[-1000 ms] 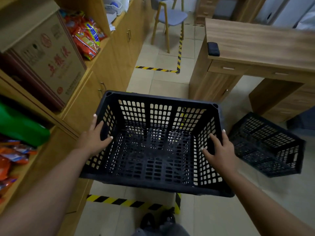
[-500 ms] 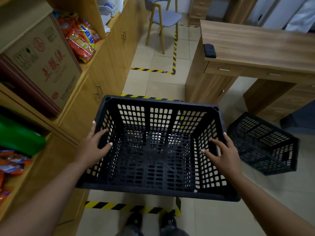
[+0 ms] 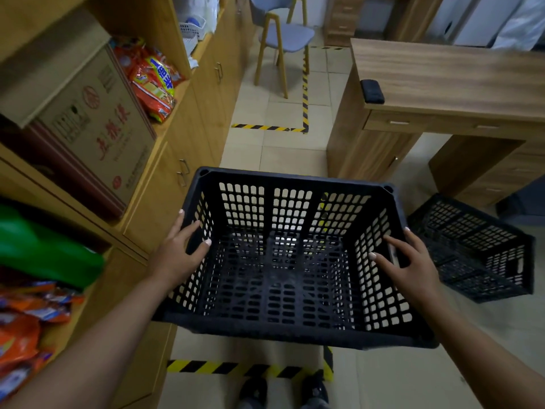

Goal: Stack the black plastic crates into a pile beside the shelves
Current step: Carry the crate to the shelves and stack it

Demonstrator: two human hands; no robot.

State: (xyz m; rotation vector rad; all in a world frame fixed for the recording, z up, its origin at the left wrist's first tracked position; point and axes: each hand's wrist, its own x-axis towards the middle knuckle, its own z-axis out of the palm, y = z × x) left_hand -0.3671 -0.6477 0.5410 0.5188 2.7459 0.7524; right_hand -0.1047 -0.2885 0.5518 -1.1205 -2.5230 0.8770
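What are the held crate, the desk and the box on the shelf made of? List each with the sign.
Held crate: looks like moulded black plastic, matt; the walls and floor are a regular perforated grid.
Desk: wood-grain surface, satin; probably laminate or veneer, cannot tell which.
Box: brown cardboard, matt, with red printed characters and folded flaps.

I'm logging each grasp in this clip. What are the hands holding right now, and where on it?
Both hands hold one black crate by its short side walls: left hand on the left wall, right hand on the right, thumbs inside over the rim.
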